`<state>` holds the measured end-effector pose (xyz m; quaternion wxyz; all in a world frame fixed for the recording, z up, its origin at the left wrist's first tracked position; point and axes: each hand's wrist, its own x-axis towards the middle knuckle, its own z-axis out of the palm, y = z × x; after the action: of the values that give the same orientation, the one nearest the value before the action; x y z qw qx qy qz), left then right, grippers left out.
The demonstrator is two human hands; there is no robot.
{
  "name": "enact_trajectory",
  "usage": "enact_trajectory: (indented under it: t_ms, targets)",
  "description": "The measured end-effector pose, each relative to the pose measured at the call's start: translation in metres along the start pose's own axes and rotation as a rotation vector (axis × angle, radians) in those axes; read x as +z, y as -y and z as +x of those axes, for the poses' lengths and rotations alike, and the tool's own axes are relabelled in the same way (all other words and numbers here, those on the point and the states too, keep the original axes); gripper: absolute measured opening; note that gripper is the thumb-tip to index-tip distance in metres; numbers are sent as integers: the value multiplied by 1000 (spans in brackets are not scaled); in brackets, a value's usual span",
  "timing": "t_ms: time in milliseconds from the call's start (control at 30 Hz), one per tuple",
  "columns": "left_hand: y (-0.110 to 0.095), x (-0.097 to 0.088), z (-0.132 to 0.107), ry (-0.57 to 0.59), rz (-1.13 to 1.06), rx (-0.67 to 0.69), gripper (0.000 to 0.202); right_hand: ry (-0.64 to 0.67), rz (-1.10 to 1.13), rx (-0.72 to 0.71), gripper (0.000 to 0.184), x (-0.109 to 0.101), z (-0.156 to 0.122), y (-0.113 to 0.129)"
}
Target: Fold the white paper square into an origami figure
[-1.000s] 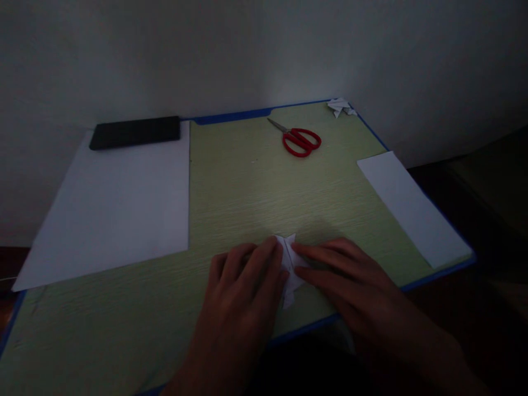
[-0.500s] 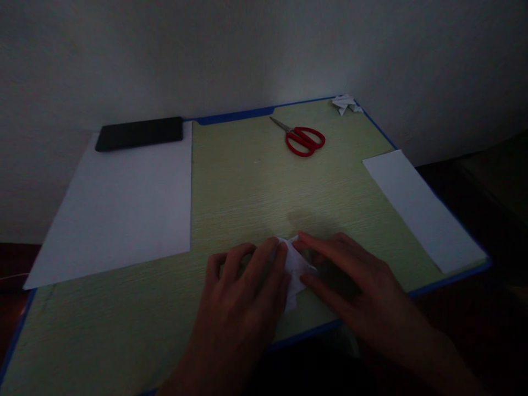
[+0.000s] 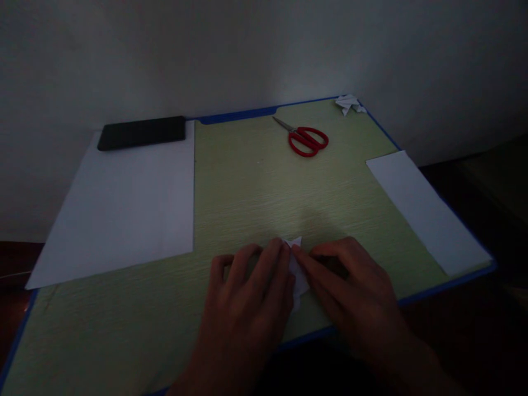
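Observation:
A small piece of folded white paper (image 3: 297, 286) lies on the table near its front edge, partly covered by both hands. From the left, my left hand (image 3: 249, 297) holds it down with curled fingers, the index fingertip at its upper part. My right hand (image 3: 350, 280) is on its right side, fingertips pressed together on the paper. A pointed paper corner shows above the fingertips. The underside of the paper and its exact shape are hidden.
Red-handled scissors (image 3: 307, 141) lie at the back of the table (image 3: 239, 192). A folded paper figure (image 3: 347, 103) sits in the far right corner. A white strip of paper (image 3: 429, 214) lies at right; a large sheet (image 3: 124, 214) with a dark flat object (image 3: 142, 133) lies left.
My right hand's index finger has come down from the paper's top corner onto its middle, closing against the thumb. My left hand keeps its hold. The view has shifted slightly.

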<state>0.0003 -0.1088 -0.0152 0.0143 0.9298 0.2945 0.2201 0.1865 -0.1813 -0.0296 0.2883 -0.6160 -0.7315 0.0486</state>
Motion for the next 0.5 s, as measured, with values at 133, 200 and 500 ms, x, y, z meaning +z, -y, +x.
enact_trajectory:
  t_ms: [133,200,500]
  targets:
    - [0,3,-2,-19,-15,-13,24,29,78,-25,39,-2,2,1]
    - [0,4,-2,-23,-29,-21,24,55,89,-37,39,-3,2,0]
    - [1,3,-2,-15,-39,-31,22,106,42,-106,35,-9,4,-2]
